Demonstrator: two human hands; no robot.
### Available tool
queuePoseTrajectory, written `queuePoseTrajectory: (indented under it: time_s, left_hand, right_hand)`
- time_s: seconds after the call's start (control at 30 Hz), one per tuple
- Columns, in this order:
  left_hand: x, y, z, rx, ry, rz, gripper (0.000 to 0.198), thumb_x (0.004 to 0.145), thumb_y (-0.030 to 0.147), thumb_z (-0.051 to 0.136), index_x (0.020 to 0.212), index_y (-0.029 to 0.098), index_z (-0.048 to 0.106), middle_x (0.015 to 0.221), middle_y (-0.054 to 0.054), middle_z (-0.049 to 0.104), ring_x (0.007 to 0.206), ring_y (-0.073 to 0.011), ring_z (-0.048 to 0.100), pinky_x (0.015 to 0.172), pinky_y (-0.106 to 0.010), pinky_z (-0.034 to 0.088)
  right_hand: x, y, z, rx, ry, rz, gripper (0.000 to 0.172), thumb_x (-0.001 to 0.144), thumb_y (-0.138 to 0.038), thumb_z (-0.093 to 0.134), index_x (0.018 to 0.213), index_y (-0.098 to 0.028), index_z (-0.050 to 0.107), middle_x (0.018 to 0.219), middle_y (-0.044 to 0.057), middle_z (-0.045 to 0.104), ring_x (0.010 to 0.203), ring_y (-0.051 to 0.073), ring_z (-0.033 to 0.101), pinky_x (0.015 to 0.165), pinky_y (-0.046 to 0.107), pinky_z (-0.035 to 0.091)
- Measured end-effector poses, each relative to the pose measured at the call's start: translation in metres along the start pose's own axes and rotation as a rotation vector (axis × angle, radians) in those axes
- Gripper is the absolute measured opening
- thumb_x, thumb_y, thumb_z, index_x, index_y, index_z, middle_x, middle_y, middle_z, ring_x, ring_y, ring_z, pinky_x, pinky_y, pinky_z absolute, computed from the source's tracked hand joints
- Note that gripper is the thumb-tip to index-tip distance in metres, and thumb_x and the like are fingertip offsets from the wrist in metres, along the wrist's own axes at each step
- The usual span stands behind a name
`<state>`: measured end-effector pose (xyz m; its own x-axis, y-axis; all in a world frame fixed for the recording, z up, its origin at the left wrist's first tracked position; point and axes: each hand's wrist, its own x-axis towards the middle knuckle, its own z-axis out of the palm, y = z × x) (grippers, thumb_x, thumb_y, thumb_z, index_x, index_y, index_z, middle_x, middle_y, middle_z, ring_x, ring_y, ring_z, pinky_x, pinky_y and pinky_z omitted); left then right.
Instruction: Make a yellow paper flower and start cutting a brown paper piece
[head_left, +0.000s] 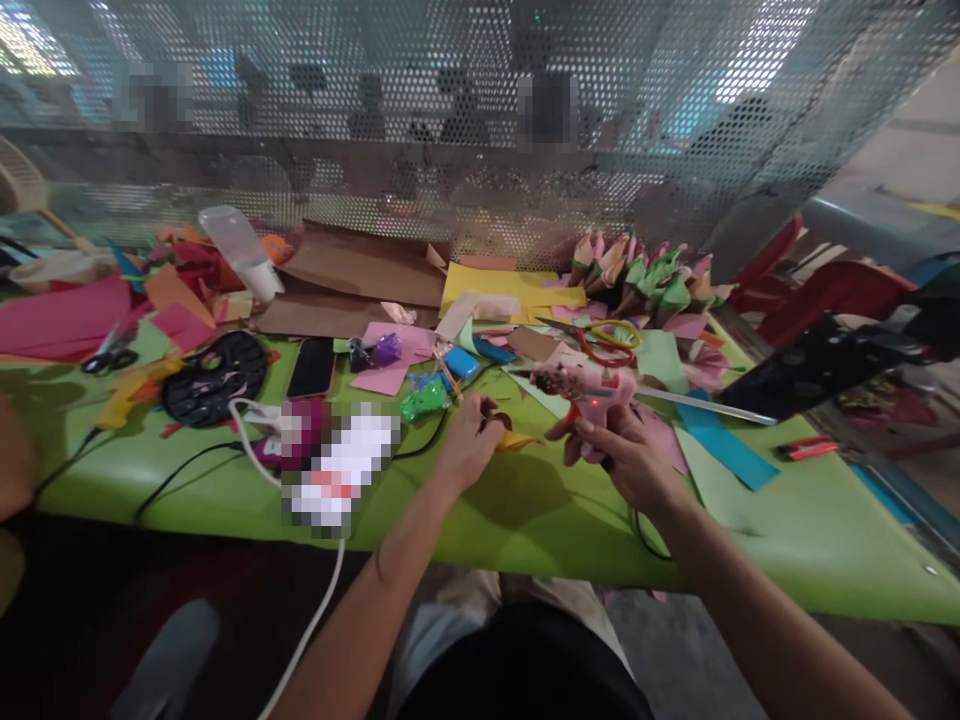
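Observation:
My right hand (626,450) is wrapped round the handle of a pink hot glue gun (600,395), its small red light lit and its nozzle pointing left. A long pale glue stick (709,403) juts out of the gun's back. My left hand (478,440) is closed on a small rolled paper piece (517,441), yellow at its tip with some brown by the fingers; the fingers hide part of it. The nozzle sits above and to the right of that paper, apart from it. Both hands are over the green-covered table (420,490).
Scissors with red and yellow handles (611,340) lie behind the glue gun, near a bunch of paper flowers (652,270). A phone (311,368), a black round tray (217,378) and a yellow glue gun (139,390) are at left. Cords cross the front edge.

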<state>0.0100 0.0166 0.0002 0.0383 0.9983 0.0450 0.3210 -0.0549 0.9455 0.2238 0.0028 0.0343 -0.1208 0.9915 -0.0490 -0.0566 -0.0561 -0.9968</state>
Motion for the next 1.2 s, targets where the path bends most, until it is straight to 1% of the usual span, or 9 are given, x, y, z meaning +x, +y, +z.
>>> queuePoseTrajectory:
  time_s: [0.17,0.3,0.4,0.57,0.67,0.73,0.87,1.07,1.2]
  left_hand:
    - [0.001,0.002,-0.001,-0.042,-0.018,-0.032,0.008,0.088,0.022,0.051,0.095,0.022,0.049,0.093,-0.001,0.059,0.091,-0.0180,0.058,0.084,-0.032,0.046]
    - [-0.001,0.006,-0.004,0.007,-0.015,-0.033,0.008,0.088,0.022,0.053,0.096,0.021,0.050,0.095,-0.001,0.058,0.092,-0.0178,0.055,0.086,-0.032,0.044]
    - [-0.002,0.010,-0.005,0.029,-0.033,-0.049,0.008,0.088,0.020,0.051,0.095,0.022,0.050,0.096,-0.002,0.057,0.093,-0.0183,0.055,0.086,-0.032,0.043]
    - [-0.002,0.013,-0.006,0.045,-0.056,-0.063,0.007,0.088,0.019,0.049,0.094,0.022,0.048,0.095,-0.002,0.057,0.093,-0.0187,0.054,0.085,-0.032,0.042]
    - [-0.002,0.014,-0.006,0.057,-0.067,-0.072,0.008,0.087,0.018,0.049,0.093,0.022,0.047,0.095,-0.002,0.055,0.093,-0.0188,0.053,0.085,-0.033,0.042]
    - [-0.003,0.014,-0.006,0.062,-0.071,-0.070,0.008,0.087,0.018,0.049,0.094,0.022,0.046,0.095,-0.002,0.054,0.093,-0.0189,0.053,0.086,-0.033,0.042]
    - [-0.004,0.014,-0.007,0.068,-0.067,-0.064,0.009,0.087,0.018,0.050,0.092,0.023,0.045,0.092,0.000,0.054,0.093,-0.0188,0.052,0.086,-0.033,0.042]
    - [-0.004,0.015,-0.006,0.071,-0.066,-0.068,0.009,0.087,0.018,0.050,0.093,0.023,0.045,0.092,-0.001,0.054,0.094,-0.0192,0.054,0.087,-0.034,0.043]
    - [-0.003,0.014,-0.006,0.075,-0.061,-0.070,0.010,0.086,0.017,0.050,0.092,0.023,0.046,0.092,0.000,0.055,0.093,-0.0191,0.054,0.087,-0.034,0.044]
  right_hand:
    - [-0.003,-0.005,-0.023,-0.242,0.023,-0.020,0.037,0.062,-0.052,0.089,0.070,-0.020,0.071,0.061,0.004,0.071,0.049,0.014,0.055,0.047,0.028,0.045]
    - [0.000,-0.005,-0.030,-0.327,0.027,-0.017,0.037,0.060,-0.052,0.088,0.071,-0.019,0.076,0.064,0.006,0.074,0.053,0.017,0.059,0.046,0.028,0.045]
    - [0.002,-0.003,-0.030,-0.369,0.018,-0.043,0.034,0.061,-0.051,0.087,0.072,-0.021,0.078,0.066,0.006,0.075,0.056,0.019,0.061,0.047,0.029,0.046]
    - [0.004,-0.005,-0.024,-0.416,-0.039,-0.110,0.020,0.068,-0.042,0.083,0.069,-0.024,0.076,0.064,0.002,0.071,0.062,0.023,0.065,0.052,0.032,0.051]
    - [0.004,-0.008,-0.021,-0.452,-0.090,-0.154,0.019,0.074,-0.042,0.078,0.065,-0.025,0.074,0.060,0.002,0.067,0.065,0.025,0.067,0.055,0.034,0.053]
    - [0.004,-0.009,-0.021,-0.490,-0.119,-0.206,0.016,0.077,-0.041,0.076,0.071,-0.026,0.077,0.062,0.002,0.068,0.067,0.026,0.068,0.060,0.036,0.056]
    - [0.004,-0.006,-0.023,-0.579,-0.125,-0.289,0.015,0.082,-0.038,0.073,0.090,-0.027,0.081,0.081,0.004,0.076,0.079,0.028,0.071,0.071,0.039,0.058]
    - [0.003,-0.002,-0.026,-0.703,-0.132,-0.341,0.015,0.088,-0.038,0.069,0.080,-0.026,0.073,0.073,0.002,0.070,0.069,0.025,0.067,0.063,0.035,0.054]
    - [0.002,-0.004,-0.025,-0.793,-0.115,-0.407,0.017,0.091,-0.037,0.066,0.077,-0.027,0.067,0.074,0.003,0.069,0.070,0.024,0.064,0.064,0.034,0.051]
